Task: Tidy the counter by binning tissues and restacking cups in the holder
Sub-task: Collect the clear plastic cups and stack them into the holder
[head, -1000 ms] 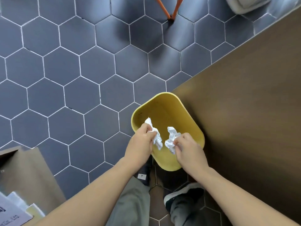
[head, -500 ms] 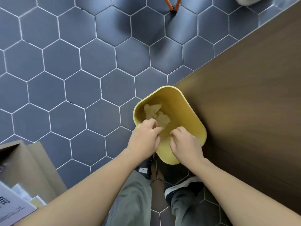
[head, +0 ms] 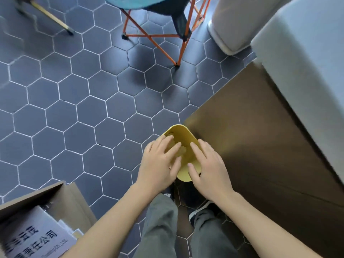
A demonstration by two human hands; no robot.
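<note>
A yellow bin (head: 183, 132) stands on the tiled floor against the brown counter side. Crumpled tissues (head: 181, 152) lie inside it, seen between my hands. My left hand (head: 160, 162) hovers flat over the bin's left rim with fingers spread and nothing in it. My right hand (head: 208, 164) is spread over the right rim, also holding nothing. No cups or cup holder are in view.
The brown counter side (head: 260, 146) fills the right, with a pale grey worktop (head: 307, 62) above it. An orange-legged folding chair (head: 163, 19) stands ahead. An open cardboard box (head: 37, 220) with papers sits at lower left. My legs and shoes are below the bin.
Both hands let go of the tissues, which dropped into the bin. The fingers have spread flat. The view has tilted up, showing the chair and more floor.
</note>
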